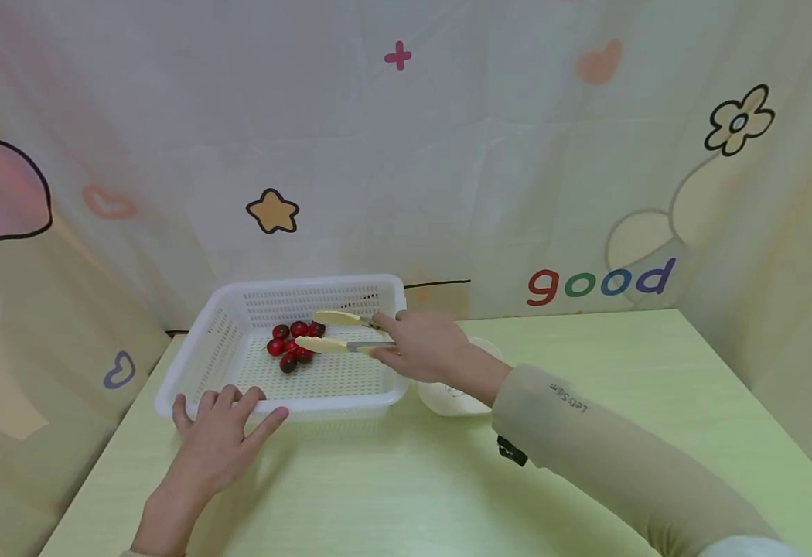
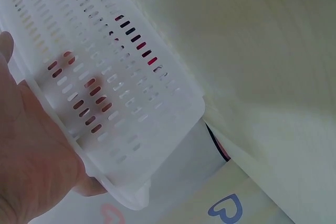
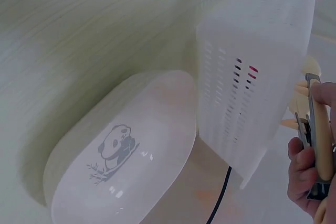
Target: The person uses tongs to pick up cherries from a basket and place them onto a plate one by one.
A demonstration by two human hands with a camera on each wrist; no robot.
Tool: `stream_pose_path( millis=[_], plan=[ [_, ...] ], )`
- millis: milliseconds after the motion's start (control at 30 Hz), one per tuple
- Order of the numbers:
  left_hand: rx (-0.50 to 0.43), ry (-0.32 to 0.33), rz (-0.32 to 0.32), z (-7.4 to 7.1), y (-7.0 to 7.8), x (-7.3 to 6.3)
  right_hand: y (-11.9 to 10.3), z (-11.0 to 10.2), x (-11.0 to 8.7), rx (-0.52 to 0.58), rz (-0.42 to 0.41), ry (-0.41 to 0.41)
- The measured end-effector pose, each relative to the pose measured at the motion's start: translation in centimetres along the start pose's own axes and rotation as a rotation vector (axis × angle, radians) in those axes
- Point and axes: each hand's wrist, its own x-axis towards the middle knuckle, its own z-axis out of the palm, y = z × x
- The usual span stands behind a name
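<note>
Several dark red cherries [image 1: 288,363] lie together in a white slotted plastic basket [image 1: 343,404]. My left hand [image 1: 218,437] holds the basket's near left rim, fingers over the edge; in the left wrist view the fingertips show through the slots. My right hand [image 1: 428,346] grips a pair of tongs [image 1: 328,345] with cream tips and metal arms. The tongs are spread, reaching over the basket's right side, with their tips at the cherries. Whether the tips touch any cherry I cannot tell. In the right wrist view, fingers and thumb wrap the tongs' handles [image 3: 321,135].
A white bowl [image 3: 157,129] with a panda print stands just right of the basket, partly hidden by my right hand in the head view. The pale green table [image 1: 378,495] ends at a printed curtain [image 1: 350,155]. A black cord [image 3: 219,198] runs behind the basket.
</note>
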Motion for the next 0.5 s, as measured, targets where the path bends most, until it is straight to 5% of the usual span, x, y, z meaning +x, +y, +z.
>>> stream_pose_path(
  millis=[500],
  plan=[
    [0.008,0.009,0.002,0.0,0.0,0.0,-2.8,1.2,2.3,-0.082,0.011,-0.079]
  ],
)
